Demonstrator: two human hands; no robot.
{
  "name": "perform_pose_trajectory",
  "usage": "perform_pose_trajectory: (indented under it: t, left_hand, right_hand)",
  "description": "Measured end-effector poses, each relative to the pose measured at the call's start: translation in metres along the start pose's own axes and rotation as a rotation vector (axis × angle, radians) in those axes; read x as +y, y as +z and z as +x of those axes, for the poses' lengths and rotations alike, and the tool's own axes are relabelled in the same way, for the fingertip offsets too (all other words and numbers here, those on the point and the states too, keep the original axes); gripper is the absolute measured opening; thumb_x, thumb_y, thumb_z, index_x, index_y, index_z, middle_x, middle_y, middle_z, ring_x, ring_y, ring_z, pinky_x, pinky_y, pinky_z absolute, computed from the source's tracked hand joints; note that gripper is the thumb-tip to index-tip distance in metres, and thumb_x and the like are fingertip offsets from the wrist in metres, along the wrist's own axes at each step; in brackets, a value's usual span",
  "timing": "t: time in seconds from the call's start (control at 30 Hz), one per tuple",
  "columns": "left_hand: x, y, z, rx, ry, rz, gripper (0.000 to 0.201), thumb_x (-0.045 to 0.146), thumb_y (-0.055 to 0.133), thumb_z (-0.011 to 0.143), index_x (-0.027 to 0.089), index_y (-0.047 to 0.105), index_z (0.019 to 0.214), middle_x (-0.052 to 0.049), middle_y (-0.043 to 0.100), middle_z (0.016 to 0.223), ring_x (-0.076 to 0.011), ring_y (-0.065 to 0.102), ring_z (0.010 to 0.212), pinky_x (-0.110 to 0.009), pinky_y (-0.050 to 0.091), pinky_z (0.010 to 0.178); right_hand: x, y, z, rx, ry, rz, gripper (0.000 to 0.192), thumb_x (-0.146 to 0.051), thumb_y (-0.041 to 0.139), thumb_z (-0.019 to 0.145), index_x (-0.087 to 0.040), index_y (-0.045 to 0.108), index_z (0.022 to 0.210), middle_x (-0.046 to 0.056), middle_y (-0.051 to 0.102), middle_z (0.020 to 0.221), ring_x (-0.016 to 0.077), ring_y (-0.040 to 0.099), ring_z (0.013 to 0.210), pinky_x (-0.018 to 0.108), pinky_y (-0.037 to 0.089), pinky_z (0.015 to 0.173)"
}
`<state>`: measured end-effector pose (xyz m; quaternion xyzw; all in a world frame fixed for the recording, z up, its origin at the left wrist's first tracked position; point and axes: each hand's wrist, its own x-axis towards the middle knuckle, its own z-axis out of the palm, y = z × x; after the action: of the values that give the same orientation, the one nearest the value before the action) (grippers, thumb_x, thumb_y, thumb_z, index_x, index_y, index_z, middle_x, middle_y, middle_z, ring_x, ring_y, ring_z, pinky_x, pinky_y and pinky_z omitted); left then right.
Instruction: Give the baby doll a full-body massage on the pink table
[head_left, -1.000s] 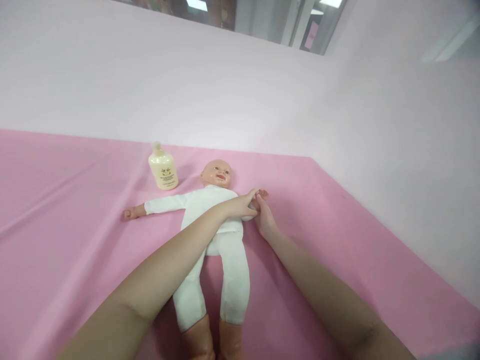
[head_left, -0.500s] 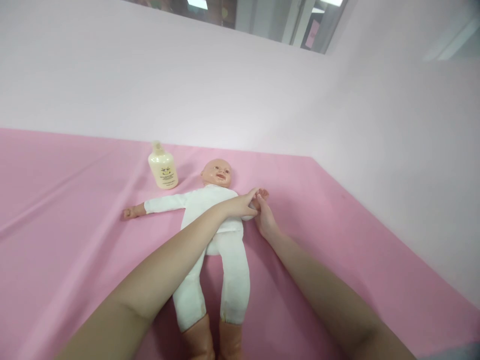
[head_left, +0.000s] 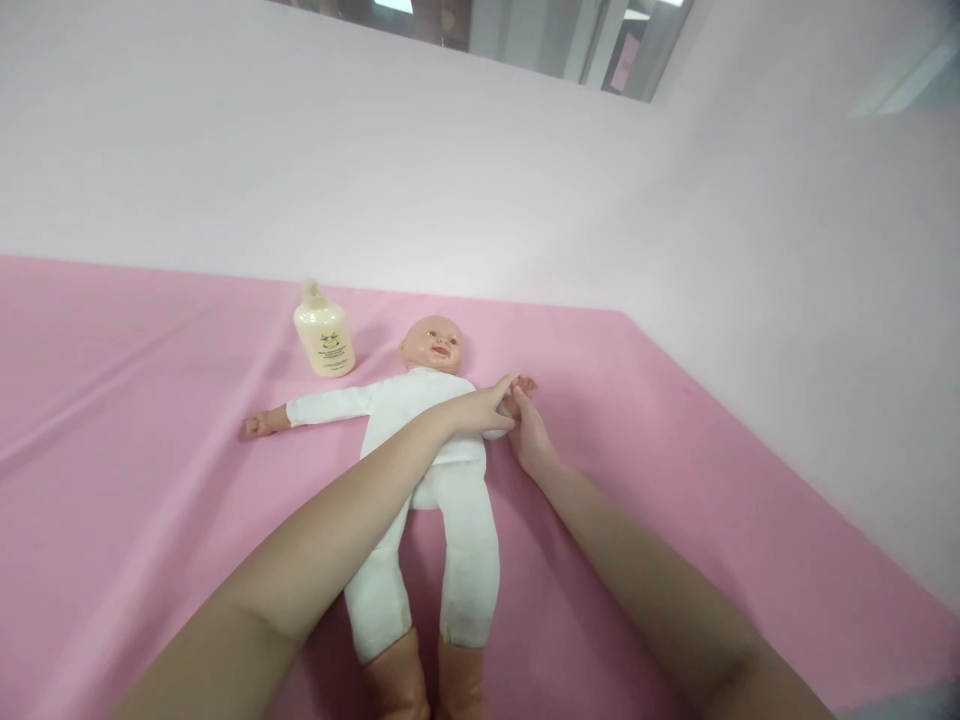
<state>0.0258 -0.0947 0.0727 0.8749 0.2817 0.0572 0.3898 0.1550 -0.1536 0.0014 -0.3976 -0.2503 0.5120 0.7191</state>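
A baby doll with a white cloth body lies on its back, its bald head away from me. My left hand reaches across the doll's chest and is closed round its forearm at the right side of the picture. From the right, my right hand grips the same small doll hand, thumb on top. The doll's other arm stretches out to the left, touched by neither hand. My fingers partly hide the held arm.
A pale yellow pump bottle stands left of the doll's head. Pink cloth with some creases covers the table. Behind it rises a white wall with a window at the top.
Both hands keep their hold on the doll's arm. Only a very slight shift of the whole view shows.
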Motion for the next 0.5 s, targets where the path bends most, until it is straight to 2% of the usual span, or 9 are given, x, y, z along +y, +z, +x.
perform_pose_trajectory:
  t: [0.2, 0.5]
  left_hand:
    - [-0.0042, 0.001, 0.0024, 0.004, 0.021, -0.026, 0.101, 0.025, 0.063, 0.08, 0.023, 0.015, 0.169, -0.004, 0.07, 0.103, -0.0175, 0.063, 0.076, -0.024, 0.046, 0.066]
    - [0.0014, -0.0006, -0.0004, -0.003, 0.001, -0.018, 0.102, 0.024, 0.062, 0.079, 0.022, 0.013, 0.169, -0.004, 0.07, 0.1, -0.0171, 0.061, 0.072, -0.024, 0.044, 0.064]
  right_hand:
    - [-0.0002, 0.0001, 0.0012, 0.008, 0.024, 0.01, 0.038, -0.049, 0.084, 0.077, -0.03, 0.075, 0.108, -0.004, 0.077, 0.115, 0.0185, 0.066, 0.127, 0.03, 0.051, 0.111]
    - [0.0012, -0.0016, 0.0022, 0.011, 0.02, 0.014, 0.038, -0.048, 0.083, 0.079, -0.03, 0.076, 0.111, -0.003, 0.077, 0.12, 0.0193, 0.063, 0.133, 0.032, 0.049, 0.116]
